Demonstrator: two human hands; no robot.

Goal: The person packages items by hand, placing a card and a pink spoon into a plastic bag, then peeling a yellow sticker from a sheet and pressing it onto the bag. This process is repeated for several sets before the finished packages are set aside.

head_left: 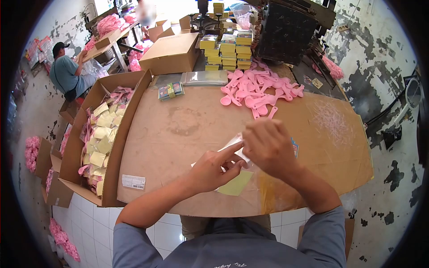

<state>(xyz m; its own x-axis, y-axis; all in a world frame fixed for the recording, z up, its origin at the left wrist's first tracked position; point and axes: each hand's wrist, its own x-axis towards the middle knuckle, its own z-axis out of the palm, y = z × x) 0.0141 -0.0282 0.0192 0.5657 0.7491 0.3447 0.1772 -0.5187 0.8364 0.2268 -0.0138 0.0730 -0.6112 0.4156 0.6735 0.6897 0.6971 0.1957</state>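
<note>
My left hand has its thumb and index finger curled at a clear plastic bag over the table. Right beside it, my right hand is closed at the bag's other side; whatever lies inside its fingers is hidden. Below the hands a pale yellow-green card lies on the table. A small blue printed card shows partly behind my right hand. Beyond the hands is a heap of pink plastic spoons.
At the left stands a long cardboard box of yellow-carded packets. Stacks of yellow cards, a closed carton and a black machine stand at the back. Plastic strips lie right. A person sits far left.
</note>
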